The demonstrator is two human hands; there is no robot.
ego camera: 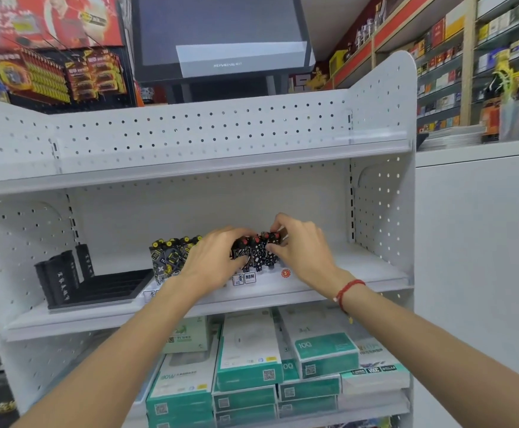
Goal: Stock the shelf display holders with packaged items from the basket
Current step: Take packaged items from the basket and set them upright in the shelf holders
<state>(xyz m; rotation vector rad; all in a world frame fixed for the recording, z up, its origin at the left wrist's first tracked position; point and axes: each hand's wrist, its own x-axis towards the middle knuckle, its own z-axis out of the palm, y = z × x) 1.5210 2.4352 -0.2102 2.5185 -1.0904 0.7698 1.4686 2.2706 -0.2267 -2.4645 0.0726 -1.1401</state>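
On the middle shelf [360, 273] stand several small black packaged items with red tops [256, 253] in a white display holder [270, 278]. My left hand [213, 257] grips them from the left side. My right hand [301, 245] pinches the rightmost ones from above and behind. A row of black-and-yellow packaged items [170, 257] stands just left of my left hand, in the same white holder. Further left sits a black display holder [97, 288] with a few black packs [63, 273] at its back. The basket is out of view.
The lower shelf holds stacked white-and-teal boxes [249, 359]. The top shelf [190, 168] is bare above my hands. A monitor [221, 38] and hanging battery packs [66, 75] stand behind the unit. A white counter [480, 211] is at the right.
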